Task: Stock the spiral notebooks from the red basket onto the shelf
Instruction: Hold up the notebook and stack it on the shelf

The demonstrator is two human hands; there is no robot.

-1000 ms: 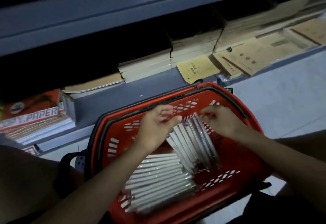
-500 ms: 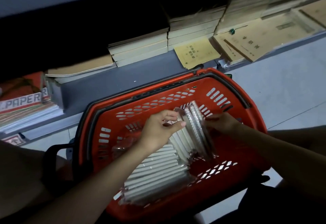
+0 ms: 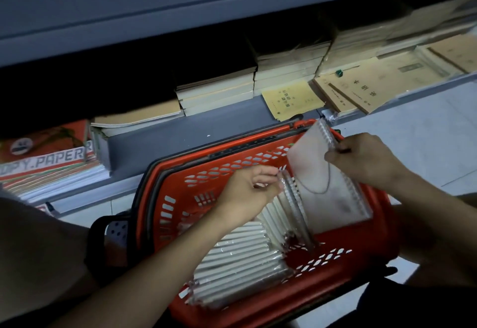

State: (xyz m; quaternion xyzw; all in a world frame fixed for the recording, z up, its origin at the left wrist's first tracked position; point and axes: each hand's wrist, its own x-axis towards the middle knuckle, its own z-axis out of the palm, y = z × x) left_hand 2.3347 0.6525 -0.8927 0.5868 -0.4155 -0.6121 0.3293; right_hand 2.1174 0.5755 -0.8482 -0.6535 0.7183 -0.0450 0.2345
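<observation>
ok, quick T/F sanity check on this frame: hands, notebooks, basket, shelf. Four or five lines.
1. The right hand holds a notebook by its spiral edge. True.
2. That notebook already lies on the shelf. False: it is raised over the basket.
3. The left hand is at the upright notebooks in the basket. True.
4. The basket is blue. False: red.
5. The basket holds no more notebooks. False: a row lies inside.

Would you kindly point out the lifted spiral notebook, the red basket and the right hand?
lifted spiral notebook (image 3: 327,185), head view, translucent cover.
red basket (image 3: 206,172), head view, far wall.
right hand (image 3: 361,157), head view, back of hand.
</observation>
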